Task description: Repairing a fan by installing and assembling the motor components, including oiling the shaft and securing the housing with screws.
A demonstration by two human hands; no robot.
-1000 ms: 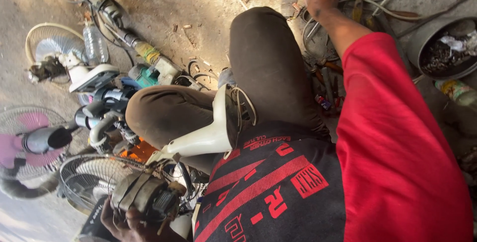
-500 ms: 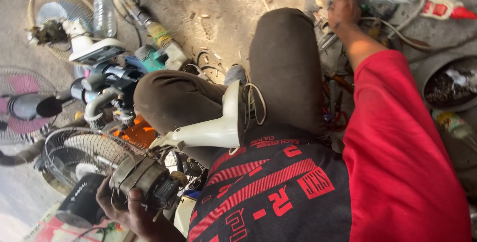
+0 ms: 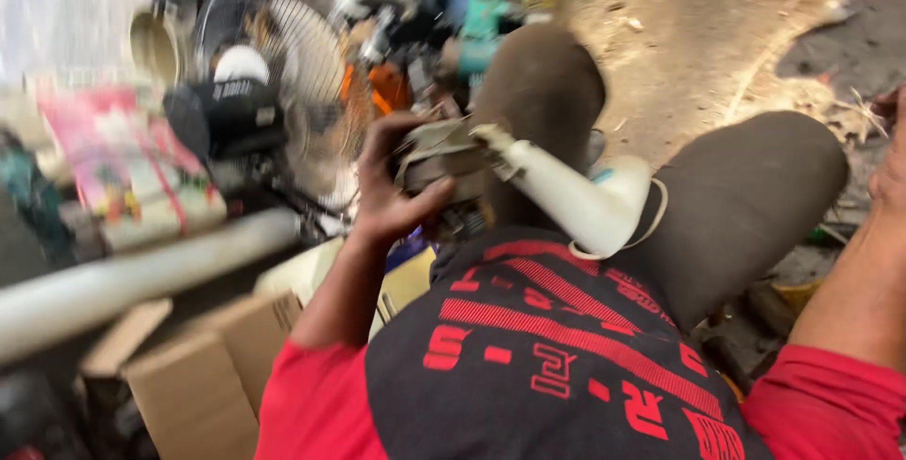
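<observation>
Grey fan motor [image 3: 444, 172] sat clamped in my left hand [image 3: 392, 191], needing steadiness; right hand [image 3: 892, 172] was too blurred to tell.

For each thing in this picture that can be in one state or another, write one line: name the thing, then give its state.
Left hand: closed around the fan motor, lifted over the lap.
Fan motor: held, off the ground, casing bare.
White fan neck: attached to the motor, lying across the thigh.
Right hand: at the frame's edge, mostly cut off; grip cannot be told.
Fan guard: standing upright, blurred.
Cardboard box: flaps open.
</observation>
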